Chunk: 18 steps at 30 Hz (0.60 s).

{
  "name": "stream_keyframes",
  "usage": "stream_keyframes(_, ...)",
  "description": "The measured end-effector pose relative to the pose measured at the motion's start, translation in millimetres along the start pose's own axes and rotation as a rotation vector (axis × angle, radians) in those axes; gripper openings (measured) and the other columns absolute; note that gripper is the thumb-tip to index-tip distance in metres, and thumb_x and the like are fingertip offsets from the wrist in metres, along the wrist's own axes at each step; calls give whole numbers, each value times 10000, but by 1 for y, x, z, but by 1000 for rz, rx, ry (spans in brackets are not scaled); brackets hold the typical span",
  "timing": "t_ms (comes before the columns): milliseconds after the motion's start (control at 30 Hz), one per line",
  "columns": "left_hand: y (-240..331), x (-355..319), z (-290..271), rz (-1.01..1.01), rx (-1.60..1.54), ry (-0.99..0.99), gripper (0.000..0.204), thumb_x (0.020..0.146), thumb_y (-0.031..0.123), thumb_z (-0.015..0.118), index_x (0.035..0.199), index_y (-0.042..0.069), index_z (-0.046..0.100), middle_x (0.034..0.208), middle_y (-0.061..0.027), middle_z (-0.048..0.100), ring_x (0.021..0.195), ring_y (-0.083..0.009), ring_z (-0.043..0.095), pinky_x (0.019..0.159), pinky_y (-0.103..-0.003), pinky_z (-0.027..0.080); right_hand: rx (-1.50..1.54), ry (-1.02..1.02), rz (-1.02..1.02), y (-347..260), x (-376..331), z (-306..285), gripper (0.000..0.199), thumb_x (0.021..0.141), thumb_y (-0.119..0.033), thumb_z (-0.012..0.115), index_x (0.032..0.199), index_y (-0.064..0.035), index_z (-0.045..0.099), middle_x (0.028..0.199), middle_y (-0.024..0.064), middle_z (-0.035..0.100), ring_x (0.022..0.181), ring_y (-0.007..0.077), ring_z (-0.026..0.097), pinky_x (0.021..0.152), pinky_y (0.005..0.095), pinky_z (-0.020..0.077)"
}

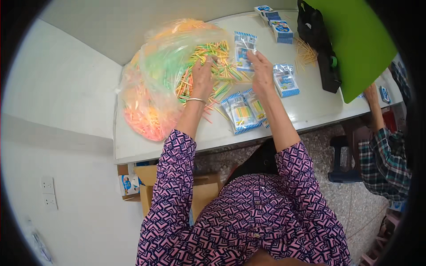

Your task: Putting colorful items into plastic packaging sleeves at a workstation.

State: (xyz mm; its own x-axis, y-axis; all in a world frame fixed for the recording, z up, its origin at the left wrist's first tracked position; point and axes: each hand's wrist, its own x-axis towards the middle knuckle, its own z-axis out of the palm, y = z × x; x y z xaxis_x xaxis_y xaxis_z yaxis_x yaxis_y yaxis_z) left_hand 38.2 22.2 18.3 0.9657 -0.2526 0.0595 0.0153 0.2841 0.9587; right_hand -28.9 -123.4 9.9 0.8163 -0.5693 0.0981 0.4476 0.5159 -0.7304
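A large clear plastic bag lies open on the white table, spilling thin coloured sticks in orange, yellow and green. My left hand is in the loose sticks at its mouth, fingers curled and pinching some of them. Between the thumb and fingers of my right hand is the edge of a clear packet with blue-striped ends. Below, near the table's front edge, are several packets with coloured sticks showing inside. To the right of my right hand lies a stack of similar packets.
Stacked blue-and-white packs stand at the back. Plain pale sticks lie beside a black stand that meets a green panel. A co-worker's hand is beyond it. Cardboard boxes sit below the table.
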Motion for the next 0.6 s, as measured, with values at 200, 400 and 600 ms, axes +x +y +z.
stream_keyframes(200, 4, 2, -4, 141, 348, -79, 312, 919, 280, 509, 949, -12, 613, 922, -99, 631, 885, -158, 538, 845, -294, 392, -124, -107, 81, -43, -17, -20, 136, 835, -169, 649, 847, -34, 643, 754, -33, 604, 652, 16, 509, 602, 172, 395)
stream_keyframes(400, 0, 16, -10, 331, 807, 2, 335, 917, 305, 486, 845, -20, 523, 811, -132, 588, 692, -211, 511, 691, -342, 419, -294, -203, 164, -57, -38, -34, 147, 841, -186, 645, 844, -39, 644, 759, -38, 606, 675, 7, 507, 634, 165, 387)
stream_keyframes(600, 16, 4, 4, 162, 367, -122, 362, 944, 324, 467, 1041, -24, 475, 1007, -183, 612, 945, -223, 603, 816, -314, 469, -419, -312, 211, -59, -44, -56, 153, 831, -187, 657, 822, -34, 661, 710, -38, 602, 658, 1, 501, 610, 162, 379)
